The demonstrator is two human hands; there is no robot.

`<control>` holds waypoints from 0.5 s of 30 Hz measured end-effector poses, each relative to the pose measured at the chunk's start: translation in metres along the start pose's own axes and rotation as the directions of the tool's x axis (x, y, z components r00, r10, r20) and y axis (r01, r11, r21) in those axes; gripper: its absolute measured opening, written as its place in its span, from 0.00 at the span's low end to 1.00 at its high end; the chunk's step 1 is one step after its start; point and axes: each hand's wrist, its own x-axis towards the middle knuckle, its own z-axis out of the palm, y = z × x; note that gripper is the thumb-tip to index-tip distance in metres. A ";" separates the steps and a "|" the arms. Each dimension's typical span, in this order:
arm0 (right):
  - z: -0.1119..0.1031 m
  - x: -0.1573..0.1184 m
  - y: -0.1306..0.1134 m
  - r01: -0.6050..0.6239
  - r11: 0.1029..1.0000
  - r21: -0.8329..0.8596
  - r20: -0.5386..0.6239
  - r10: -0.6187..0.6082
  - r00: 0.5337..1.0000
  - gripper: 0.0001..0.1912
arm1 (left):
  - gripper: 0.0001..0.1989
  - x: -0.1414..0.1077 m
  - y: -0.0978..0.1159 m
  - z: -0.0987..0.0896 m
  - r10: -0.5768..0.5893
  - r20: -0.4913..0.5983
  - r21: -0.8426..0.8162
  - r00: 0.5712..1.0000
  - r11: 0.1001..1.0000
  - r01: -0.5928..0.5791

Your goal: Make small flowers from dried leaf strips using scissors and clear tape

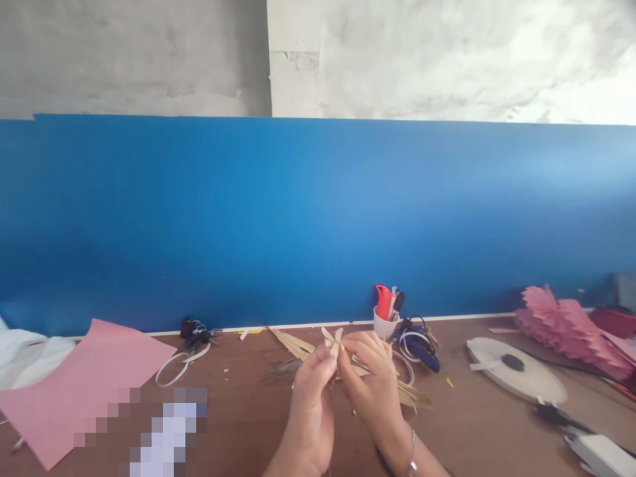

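A small cream-coloured flower with narrow, spread petals is held up between my two hands near the middle of the table. My left hand pinches its base between thumb and fingertips. From the other side, the fingers of my right hand are closed on the flower's right edge, a bracelet round that wrist. Behind and below my hands lie dry straw-coloured leaf strips, partly covered by them. The flower's lower end is hidden by my fingers.
A white cup with a red-handled tool and pens stands by the blue partition. Beside it lies a dark blue object. Pink paper and keys lie left; a white spool and pink pleated paper right.
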 end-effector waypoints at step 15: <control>-0.018 0.012 0.015 0.070 0.953 0.294 0.191 -0.130 0.973 0.09 | 0.18 0.011 0.041 -0.017 0.043 0.038 0.529 0.998 0.846 -0.057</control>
